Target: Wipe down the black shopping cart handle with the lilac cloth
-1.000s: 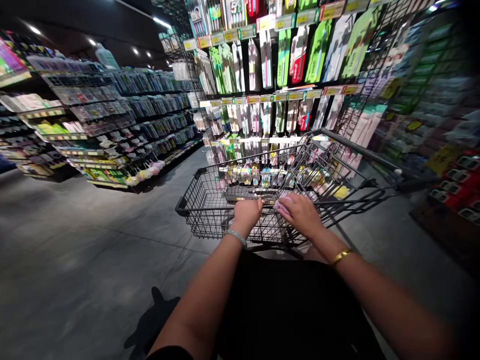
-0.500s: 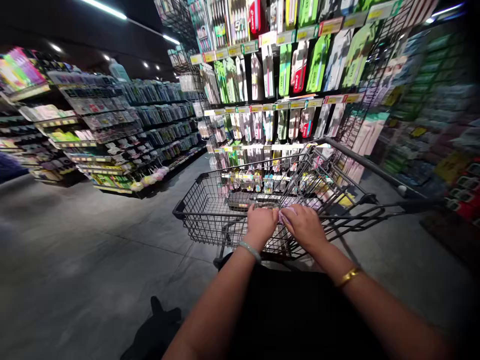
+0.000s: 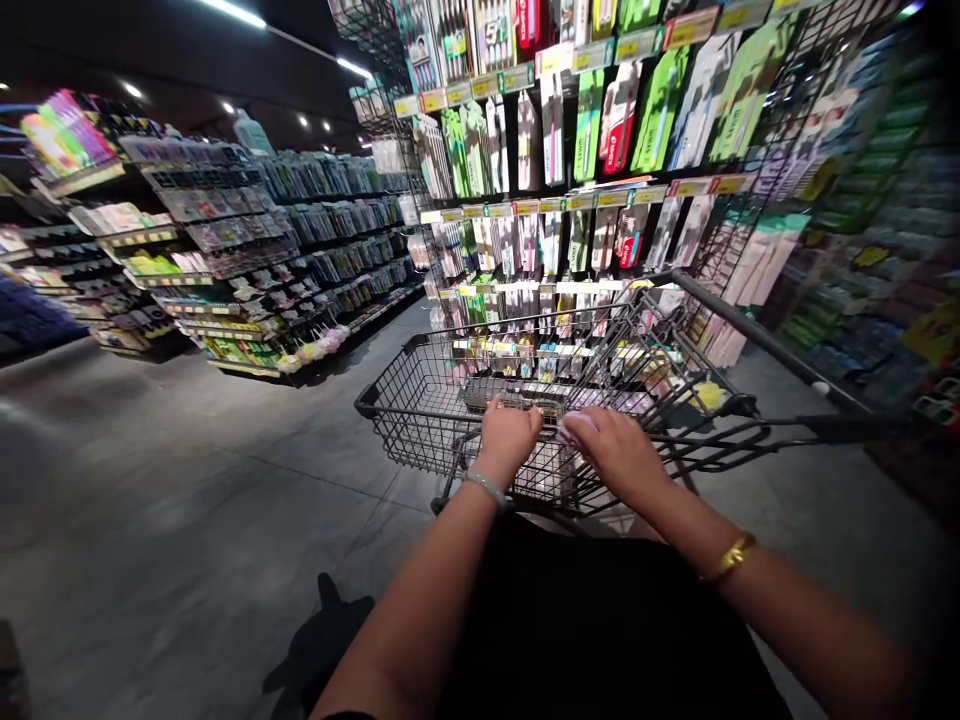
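A black wire shopping cart [image 3: 420,428] stands sideways in front of me. My left hand [image 3: 511,437] is closed at the cart's near top rim, a pale bracelet on its wrist. Just to its right, my right hand [image 3: 619,452] has its fingers curled over a pale purple cloth [image 3: 574,426], pressed at the same rim. Most of the cloth is hidden under the fingers. A gold bracelet [image 3: 731,556] circles my right wrist. At the right end of the cart is its dark push handle [image 3: 772,335].
Beyond the cart rises a display rack [image 3: 585,195] hung with packaged toothbrush-like goods and price tags. More stocked shelves [image 3: 232,250] stand at the left, and others blur at the far right. Grey concrete floor [image 3: 187,480] stretches to the left.
My hands have drawn apart: the left has slid leftward along the rim, while the right stays with the cloth. The view has turned slightly left.
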Demonstrator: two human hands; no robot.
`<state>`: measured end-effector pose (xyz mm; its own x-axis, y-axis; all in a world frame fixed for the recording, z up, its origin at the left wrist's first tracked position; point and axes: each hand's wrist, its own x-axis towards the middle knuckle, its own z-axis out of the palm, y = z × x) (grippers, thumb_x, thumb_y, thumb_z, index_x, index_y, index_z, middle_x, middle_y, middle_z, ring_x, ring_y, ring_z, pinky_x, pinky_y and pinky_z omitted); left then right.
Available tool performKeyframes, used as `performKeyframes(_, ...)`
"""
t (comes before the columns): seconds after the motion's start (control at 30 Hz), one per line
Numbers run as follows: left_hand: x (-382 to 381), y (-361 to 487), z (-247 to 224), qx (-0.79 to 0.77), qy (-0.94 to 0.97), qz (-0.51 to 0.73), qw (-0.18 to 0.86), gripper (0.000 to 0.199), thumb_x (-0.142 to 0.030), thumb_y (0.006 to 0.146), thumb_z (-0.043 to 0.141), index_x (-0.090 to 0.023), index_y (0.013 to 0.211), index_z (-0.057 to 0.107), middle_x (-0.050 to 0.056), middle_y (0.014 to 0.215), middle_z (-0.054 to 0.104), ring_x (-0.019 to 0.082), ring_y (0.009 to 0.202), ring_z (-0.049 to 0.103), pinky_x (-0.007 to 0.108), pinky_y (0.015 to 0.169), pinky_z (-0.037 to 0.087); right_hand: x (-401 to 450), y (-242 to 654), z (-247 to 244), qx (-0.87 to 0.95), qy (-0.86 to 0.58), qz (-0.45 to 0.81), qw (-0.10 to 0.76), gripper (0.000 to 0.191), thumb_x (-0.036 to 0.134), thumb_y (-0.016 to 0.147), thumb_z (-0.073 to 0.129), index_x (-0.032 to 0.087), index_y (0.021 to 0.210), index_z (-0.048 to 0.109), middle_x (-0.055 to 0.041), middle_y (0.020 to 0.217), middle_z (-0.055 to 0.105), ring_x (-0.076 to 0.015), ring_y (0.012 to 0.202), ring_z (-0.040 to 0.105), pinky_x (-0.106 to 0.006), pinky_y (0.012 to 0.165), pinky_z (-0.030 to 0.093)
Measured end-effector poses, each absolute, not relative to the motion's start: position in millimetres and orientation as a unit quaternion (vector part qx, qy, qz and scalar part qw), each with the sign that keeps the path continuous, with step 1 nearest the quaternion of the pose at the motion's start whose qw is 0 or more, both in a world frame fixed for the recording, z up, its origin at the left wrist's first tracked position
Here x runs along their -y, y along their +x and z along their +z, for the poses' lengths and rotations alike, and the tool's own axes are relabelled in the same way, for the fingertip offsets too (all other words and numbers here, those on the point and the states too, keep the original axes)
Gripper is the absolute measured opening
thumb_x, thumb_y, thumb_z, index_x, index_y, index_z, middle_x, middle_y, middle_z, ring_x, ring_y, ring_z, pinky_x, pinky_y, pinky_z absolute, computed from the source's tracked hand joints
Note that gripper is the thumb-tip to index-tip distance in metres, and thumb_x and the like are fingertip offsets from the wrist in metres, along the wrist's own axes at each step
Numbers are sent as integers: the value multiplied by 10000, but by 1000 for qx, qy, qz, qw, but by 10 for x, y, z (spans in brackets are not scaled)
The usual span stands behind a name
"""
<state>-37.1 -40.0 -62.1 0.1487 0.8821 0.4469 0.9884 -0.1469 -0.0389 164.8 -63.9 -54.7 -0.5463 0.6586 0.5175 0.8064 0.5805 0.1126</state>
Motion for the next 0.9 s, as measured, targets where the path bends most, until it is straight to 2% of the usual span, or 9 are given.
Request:
performKeyframes(0.1, 397, -580, -619, 637, -733, -167, 168, 564, -322, 1015, 340, -140, 662, 741, 86, 626, 699, 183, 659, 653, 410, 1130, 319, 770, 1910, -474, 849, -454, -179, 202, 315, 248, 977, 494, 233, 1270, 610, -109, 1164, 610, -223, 967, 511, -327, 849, 354)
performKeyframes(0.2, 415, -704, -581, 647, -725, -169, 165, 530, -296, 1004, 362, -150, 649, 728, 88, 631, 698, 194, 667, 650, 451, 1150, 291, 905, 1913, -531, 826, -478, -211, 213, 343, 209, 965, 496, 219, 1289, 610, -136, 1230, 596, -256, 1035, 515, -378, 901, 377)
performKeyframes(0.3, 477, -652, -512, 659, -709, -191, 167, 472, -315, 1007, 384, -163, 738, 741, 100, 744, 730, 234, 805, 665, 560, 1178, 183, 958, 1609, -620, 816, -473, -227, 241, 364, 173, 951, 503, 214, 1293, 618, -143, 1272, 593, -283, 1091, 503, -438, 966, 382)
performKeyframes(0.37, 542, -527, -473, 643, -720, -220, 141, 442, -358, 1023, 376, -190, 845, 744, 81, 859, 750, 237, 901, 659, 584, 1180, 148, 967, 1391, -608, 825, -460, -218, 245, 373, 156, 956, 482, 214, 1300, 614, -138, 1275, 603, -280, 1086, 508, -440, 974, 391)
performKeyframes(0.5, 670, -310, -437, 630, -736, -239, 64, 546, -356, 1059, 270, -188, 841, 741, 60, 850, 760, 194, 875, 668, 455, 1106, 316, 1058, 1281, -369, 860, -423, -184, 218, 353, 125, 967, 442, 189, 1269, 613, -134, 1287, 602, -257, 1081, 527, -384, 936, 424)
performKeyframes(0.6, 709, -340, -420, 645, -731, -212, 72, 629, -421, 1055, 264, -153, 754, 747, 107, 786, 751, 215, 824, 673, 401, 948, 412, 1198, 1437, -89, 875, -412, -178, 181, 254, 104, 938, 481, 201, 1093, 658, -105, 1121, 642, -236, 944, 555, -366, 806, 435)
performKeyframes(0.67, 703, -433, -420, 651, -729, -194, 85, 644, -439, 1050, 276, -138, 730, 747, 123, 749, 740, 217, 783, 670, 390, 899, 419, 1283, 1551, 105, 881, -410, -175, 158, 209, 90, 909, 508, 202, 999, 659, -80, 991, 641, -225, 860, 550, -358, 749, 419)
performKeyframes(0.73, 684, -547, -432, 653, -728, -193, 84, 634, -419, 1050, 284, -139, 721, 748, 120, 738, 736, 208, 769, 667, 386, 916, 411, 1340, 1634, 282, 886, -401, -172, 156, 200, 87, 888, 522, 206, 978, 656, -73, 967, 635, -225, 853, 553, -354, 742, 412)
performKeyframes(0.9, 711, -691, -411, 662, -716, -217, 54, 574, -386, 1050, 309, -175, 738, 742, 80, 792, 739, 195, 844, 649, 419, 1060, 341, 1401, 1734, 542, 878, -381, -204, 206, 296, 111, 863, 513, 213, 1109, 640, -109, 1171, 625, -281, 993, 563, -407, 826, 421)
